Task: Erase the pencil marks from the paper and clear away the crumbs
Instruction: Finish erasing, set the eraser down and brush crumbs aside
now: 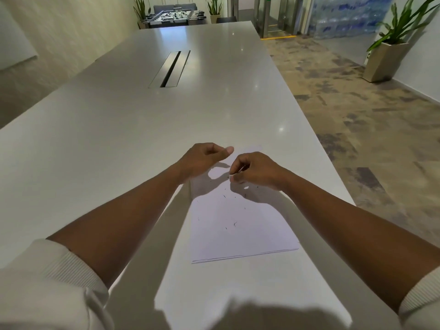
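Observation:
A white sheet of paper (240,236) lies on the white table (114,139) in front of me. Several thin dark crumbs (234,223) are scattered over its middle and far part. My left hand (202,158) hovers over the paper's far left corner with its fingers loosely curled and the thumb stretched out, and nothing shows in it. My right hand (258,171) is over the far right part of the sheet. Its fingertips pinch a small pale eraser (241,169), which is mostly hidden. Both hands cast shadows on the sheet.
A metal cable slot (170,69) is set into the table's middle, farther away. The table's right edge runs close beside the paper, with patterned carpet (357,115) below it. A potted plant (390,44) stands at the right wall.

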